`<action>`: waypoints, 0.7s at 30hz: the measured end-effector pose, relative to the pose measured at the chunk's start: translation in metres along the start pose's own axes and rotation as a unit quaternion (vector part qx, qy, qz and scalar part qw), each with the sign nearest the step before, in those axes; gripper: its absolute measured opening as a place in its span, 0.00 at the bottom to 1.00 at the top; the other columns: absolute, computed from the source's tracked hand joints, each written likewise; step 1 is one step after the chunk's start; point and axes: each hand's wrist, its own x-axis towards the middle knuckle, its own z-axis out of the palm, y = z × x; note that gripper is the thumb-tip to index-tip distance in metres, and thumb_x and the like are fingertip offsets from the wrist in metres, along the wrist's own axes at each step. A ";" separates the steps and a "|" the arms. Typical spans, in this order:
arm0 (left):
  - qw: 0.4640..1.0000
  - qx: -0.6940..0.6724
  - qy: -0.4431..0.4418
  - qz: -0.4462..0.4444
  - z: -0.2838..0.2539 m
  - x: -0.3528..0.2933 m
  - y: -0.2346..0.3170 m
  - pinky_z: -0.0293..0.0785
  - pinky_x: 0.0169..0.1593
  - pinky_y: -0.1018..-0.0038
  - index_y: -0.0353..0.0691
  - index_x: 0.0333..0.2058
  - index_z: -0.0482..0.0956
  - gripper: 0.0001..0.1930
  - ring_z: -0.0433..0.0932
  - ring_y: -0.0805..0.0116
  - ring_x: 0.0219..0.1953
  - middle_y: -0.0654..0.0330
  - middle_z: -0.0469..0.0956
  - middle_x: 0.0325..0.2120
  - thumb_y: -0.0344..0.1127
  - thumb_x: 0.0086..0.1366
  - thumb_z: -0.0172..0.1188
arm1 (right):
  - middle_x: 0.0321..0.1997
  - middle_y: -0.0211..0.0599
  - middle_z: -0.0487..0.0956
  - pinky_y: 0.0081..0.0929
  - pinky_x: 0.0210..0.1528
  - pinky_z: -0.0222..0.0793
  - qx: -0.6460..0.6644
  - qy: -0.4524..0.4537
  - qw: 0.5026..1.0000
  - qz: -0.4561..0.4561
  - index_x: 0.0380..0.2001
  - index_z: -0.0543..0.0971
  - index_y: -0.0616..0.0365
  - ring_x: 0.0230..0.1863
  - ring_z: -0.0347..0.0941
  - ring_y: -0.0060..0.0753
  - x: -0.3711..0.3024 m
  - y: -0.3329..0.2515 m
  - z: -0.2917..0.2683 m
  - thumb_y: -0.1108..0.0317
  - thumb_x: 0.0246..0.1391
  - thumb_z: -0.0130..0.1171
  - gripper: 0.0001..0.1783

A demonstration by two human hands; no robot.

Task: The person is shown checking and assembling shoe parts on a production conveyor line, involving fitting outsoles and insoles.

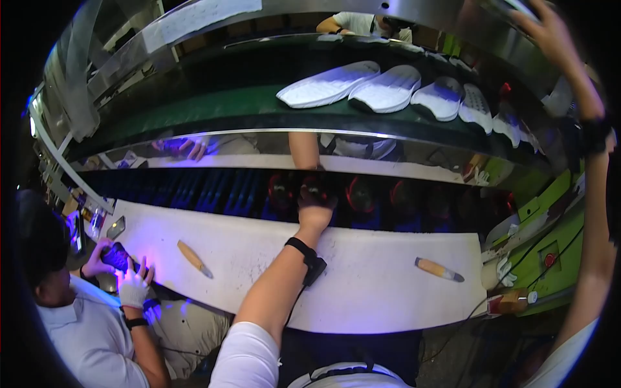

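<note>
My left hand (315, 210) reaches forward over the table edge into a dark slot. Its fingers are at a dark rounded thing with a red rim (313, 186), and shadow hides most of them. Similar red-rimmed things, such as the one beside it (362, 194), stand in a row there. At the upper right my raised right hand (544, 31) has its fingers closed at a pale, flat, narrow thing (519, 8), cut off by the picture's rim. Several white shoe soles (328, 85) lie on the green belt (194, 108), left of and below that hand.
On the white table (362, 278) lie two wooden-handled tools (194, 258) and a phone (116, 227). A co-worker (90, 323) at left handles a dark shoe (116, 256) under violet light. A bottle (514, 301) and a green machine frame (550, 258) stand right.
</note>
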 end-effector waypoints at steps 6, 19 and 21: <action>0.997 -0.041 0.049 -0.032 0.027 0.042 -0.020 0.72 0.58 0.56 0.38 0.67 0.54 0.40 0.74 0.44 0.57 0.41 0.66 0.60 0.44 0.61 0.63 | 0.67 0.57 0.66 0.44 0.70 0.57 -0.037 -0.011 0.988 0.147 0.66 0.66 0.59 0.69 0.61 0.53 0.009 -0.074 0.064 0.51 0.61 0.58 0.36; 0.973 -0.014 -0.221 0.062 -0.133 -0.119 -0.031 0.72 0.56 0.67 0.34 0.48 0.81 0.15 0.78 0.55 0.51 0.48 0.78 0.52 0.33 0.64 0.60 | 0.29 0.47 0.80 0.39 0.36 0.74 0.371 0.035 0.926 0.063 0.35 0.82 0.59 0.31 0.78 0.48 -0.090 -0.234 0.125 0.65 0.56 0.58 0.10; 0.987 -0.046 -0.024 0.151 -0.130 -0.143 -0.027 0.67 0.59 0.58 0.40 0.50 0.81 0.18 0.73 0.48 0.55 0.45 0.75 0.55 0.42 0.64 0.60 | 0.29 0.45 0.80 0.35 0.33 0.72 0.467 0.099 0.873 0.098 0.33 0.81 0.61 0.28 0.77 0.47 -0.123 -0.239 0.072 0.69 0.57 0.58 0.06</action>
